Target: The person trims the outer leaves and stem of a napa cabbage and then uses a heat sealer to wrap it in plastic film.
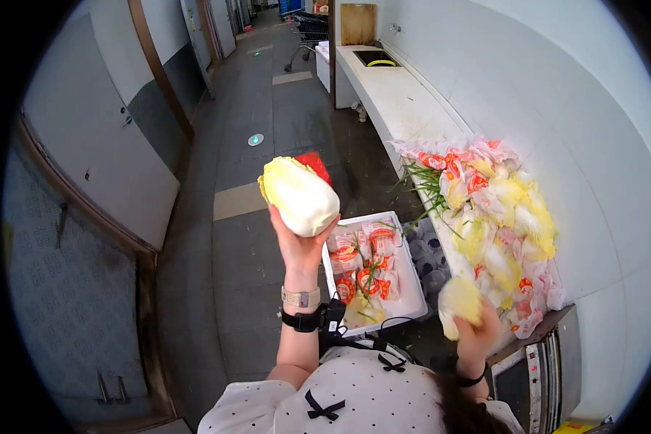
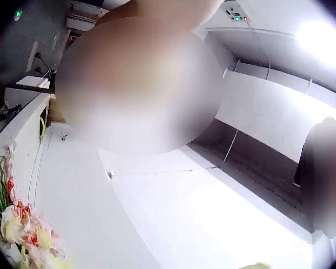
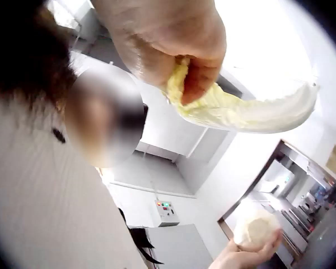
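Observation:
My left hand (image 1: 301, 249) holds a napa cabbage (image 1: 300, 199) up from beneath, its white base toward me and yellow leaf tips away. Something red (image 1: 315, 166) shows behind its far side. On the right, my right hand (image 1: 479, 336) pinches a loose cabbage leaf (image 1: 458, 305). The right wrist view shows the thumb and fingers on the leaf's yellow frilly end, with its white stalk (image 3: 285, 115) sticking out. That view also has the cabbage (image 3: 256, 230) farther off. In the left wrist view, a blurred patch covers most of the left hand's area.
A white counter (image 1: 405, 108) with a sink runs along the right wall. On it lies a heap of cabbage leaves (image 1: 502, 267), red-and-white wrappers and green stalks. Below stands a white foam box (image 1: 408, 296) with several wrapped cabbages. An appliance (image 1: 531, 376) stands at lower right.

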Available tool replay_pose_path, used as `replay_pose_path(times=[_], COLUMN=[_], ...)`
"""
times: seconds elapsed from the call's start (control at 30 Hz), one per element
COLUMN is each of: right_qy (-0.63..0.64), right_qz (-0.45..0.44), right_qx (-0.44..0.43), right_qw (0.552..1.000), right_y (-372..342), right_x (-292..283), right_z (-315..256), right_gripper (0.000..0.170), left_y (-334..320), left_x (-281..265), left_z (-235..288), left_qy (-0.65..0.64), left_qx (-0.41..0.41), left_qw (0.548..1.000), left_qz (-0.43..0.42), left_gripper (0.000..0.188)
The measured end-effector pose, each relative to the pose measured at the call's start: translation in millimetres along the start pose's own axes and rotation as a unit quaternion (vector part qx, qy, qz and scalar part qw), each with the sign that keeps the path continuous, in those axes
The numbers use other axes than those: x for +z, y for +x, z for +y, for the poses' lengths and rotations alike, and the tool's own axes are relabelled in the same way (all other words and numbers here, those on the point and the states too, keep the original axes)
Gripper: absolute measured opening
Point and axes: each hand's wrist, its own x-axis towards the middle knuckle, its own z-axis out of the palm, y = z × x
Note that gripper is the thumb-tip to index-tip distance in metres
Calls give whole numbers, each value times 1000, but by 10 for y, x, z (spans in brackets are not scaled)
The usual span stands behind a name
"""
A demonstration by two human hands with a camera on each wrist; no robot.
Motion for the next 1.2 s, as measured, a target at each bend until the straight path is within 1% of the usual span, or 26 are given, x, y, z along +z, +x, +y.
replay_pose_path(times=[0.03,0.07,0.1,0.13,0.17,0.23,0.3,0.33,0.37,0.4,0.43,0.5,0.53,0.6,0.67,0.7,0.73,0.77,0.83,0.87,0.97,1.0,1.1,1.13,1.17,1.2], right_qy=[60,39,48,87,125,117,75,-77,14,69,124,163,189,170,323,359,367,374,377,311,449,415,413,321,264,204], right_qz=[-42,-129,-217,-241,-264,-218,-69,-2,56,119,183,318,225,3,-229,-296,-287,-280,-300,-264,-190,-164,-75,-51,-48,-46], right_qx=[63,152,206,245,285,291,299,280,274,276,269,269,239,116,171,129,93,57,133,90,133,101,125,84,55,26], right_qw=[995,979,953,935,913,924,949,957,960,951,938,894,926,979,902,876,880,882,866,909,863,889,899,942,962,977], right_y=[-4,143,156,161,180,386,802,1127,1349,1461,1573,1667,1588,1345,1068,982,888,808,797,749,661,645,585,513,451,388], right_x=[80,153,242,333,395,359,134,-66,-358,-477,-596,-531,-325,146,601,733,910,1055,1102,1199,1245,1236,1243,1309,1330,1334], right_z=[182,166,422,666,888,1305,1732,1535,1986,2163,2336,2051,1659,1553,779,545,376,235,-141,-32,-12,-14,-166,-69,-38,-18], right_gripper=[23,22,21,20,19,17,22,29,35,40,45,51,59,58,68,83,91,99,106,107,108,107,107,109,111,112], left_y=[-17,-36,-47,0,19,9,-22,-39,-51,-82,-100,-108,-120,-166,-189,-175,-134,-142,-223,-318,-212,-202,-254,-330,-314,-317], left_x=[22,34,34,-82,-158,-236,-218,-233,-240,-224,-208,-158,-119,-31,56,100,117,160,283,421,264,241,320,393,343,287], left_z=[24,53,80,49,16,-75,-123,-144,-156,-137,-127,-115,-122,-164,-191,-218,-277,-314,-308,-294,-273,-194,-192,-243,-340,-369], left_qy=[-46,-92,-137,-240,-278,-350,-364,-357,-350,-367,-362,-350,-353,-358,-274,-230,-133,-129,-118,33,299,412,155,265,365,303], left_qx=[-29,-57,-85,-148,-196,-291,-302,-298,-296,-314,-326,-349,-352,-362,-317,-292,-209,-189,-148,-105,-11,25,-14,-8,44,16], left_qw=[998,993,985,951,924,852,834,833,831,830,825,813,813,812,880,907,951,956,966,990,948,900,956,934,908,928], left_qz=[-22,-42,-64,-128,-174,-259,-285,-300,-316,-278,-287,-307,-300,-285,-225,-197,-184,-183,-176,-87,-110,-138,-247,-241,-199,-216], left_gripper=[72,72,73,74,73,72,69,69,68,68,69,69,69,69,67,66,61,60,59,67,70,68,60,66,81,87])
